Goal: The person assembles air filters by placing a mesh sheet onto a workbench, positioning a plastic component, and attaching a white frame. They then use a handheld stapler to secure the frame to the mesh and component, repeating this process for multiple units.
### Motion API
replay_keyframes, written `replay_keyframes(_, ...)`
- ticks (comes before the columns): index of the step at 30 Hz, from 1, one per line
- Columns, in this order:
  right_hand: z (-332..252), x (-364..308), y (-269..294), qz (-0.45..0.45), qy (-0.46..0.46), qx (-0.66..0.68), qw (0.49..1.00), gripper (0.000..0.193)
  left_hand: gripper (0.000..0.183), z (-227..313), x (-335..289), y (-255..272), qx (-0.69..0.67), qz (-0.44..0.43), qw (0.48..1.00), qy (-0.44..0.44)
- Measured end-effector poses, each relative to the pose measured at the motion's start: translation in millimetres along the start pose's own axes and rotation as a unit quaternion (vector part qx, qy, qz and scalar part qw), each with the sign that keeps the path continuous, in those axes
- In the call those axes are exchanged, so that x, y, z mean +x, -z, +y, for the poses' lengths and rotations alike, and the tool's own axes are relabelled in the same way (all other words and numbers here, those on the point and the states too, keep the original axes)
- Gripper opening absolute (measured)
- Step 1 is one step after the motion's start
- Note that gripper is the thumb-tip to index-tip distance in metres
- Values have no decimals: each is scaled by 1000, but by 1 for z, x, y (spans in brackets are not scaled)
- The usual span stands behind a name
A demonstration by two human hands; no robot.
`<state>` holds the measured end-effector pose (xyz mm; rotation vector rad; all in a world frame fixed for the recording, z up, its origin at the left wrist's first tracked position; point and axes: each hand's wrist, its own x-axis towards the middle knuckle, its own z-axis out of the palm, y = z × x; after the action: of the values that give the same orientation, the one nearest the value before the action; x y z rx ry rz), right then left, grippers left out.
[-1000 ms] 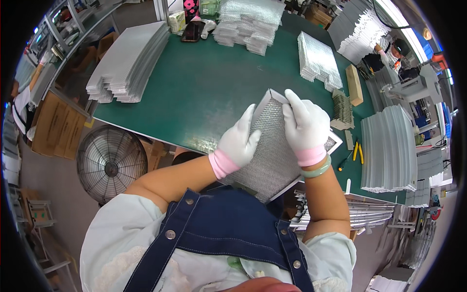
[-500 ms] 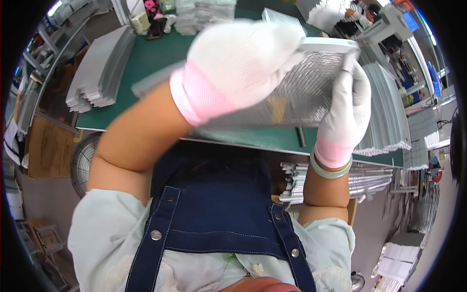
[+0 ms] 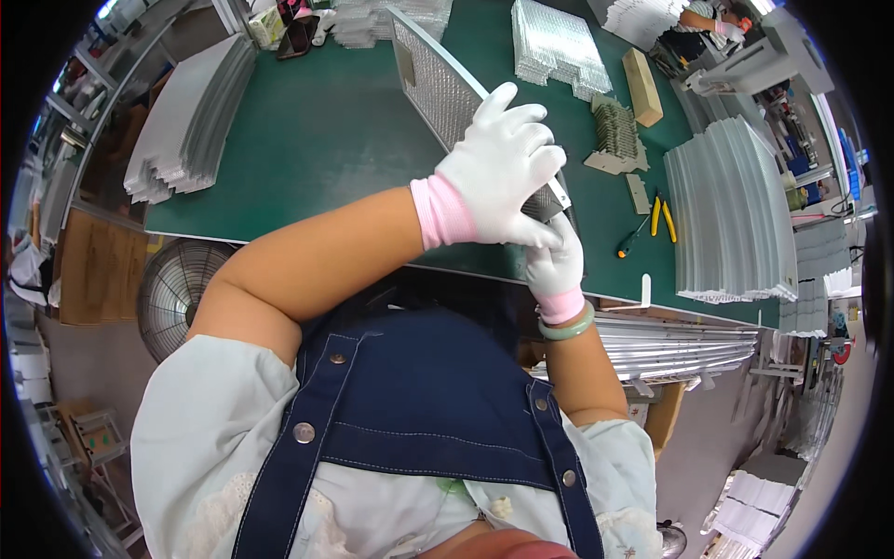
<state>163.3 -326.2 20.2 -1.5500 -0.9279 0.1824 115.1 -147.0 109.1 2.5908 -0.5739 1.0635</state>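
Note:
A mesh panel in a thin silvery frame (image 3: 436, 91) stands tilted on its edge, slanting from the far middle of the table toward me. My left hand (image 3: 498, 172), in a white glove with a pink cuff, lies across its near part. Its fingers curl over the upper frame edge, with the thumb lower down by my right hand. My right hand (image 3: 557, 264), gloved alike, grips the near end of the panel from below. Its fingertips are partly hidden behind the left thumb and the panel.
Stacked grey sheets (image 3: 191, 121) stand at left, and pale strips (image 3: 731, 214) at right. Silvery mesh pieces (image 3: 557, 47), a wooden block (image 3: 643, 88), small metal plates (image 3: 616, 135), yellow-handled pliers (image 3: 663, 219) and a screwdriver (image 3: 629, 244) lie on the green table (image 3: 307, 140).
The panel has swung from lying broadside before me to standing end-on. My right hand has moved left and down to its near end; my left hand has moved down and slightly right.

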Motion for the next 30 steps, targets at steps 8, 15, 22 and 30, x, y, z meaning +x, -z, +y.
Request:
replay_keyframes(8, -1, 4, 48, 61, -49, -94, 992, 33, 71, 0, 9, -14, 13, 16, 1000, 17)
replay_keyframes(15, 15, 14, 58, 160, -99, -326, 926, 23, 69, -5, 18, -21, 5, 5, 1000, 17)
replay_keyframes(22, 147, 22, 35, 55, -156, -336, 927, 25, 73, -1, 20, -20, 13, -6, 999, 39)
replay_keyframes(30, 180, 28, 44, -27, -173, -84, 981, 38, 68, -4, 17, -22, 0, 14, 999, 31)
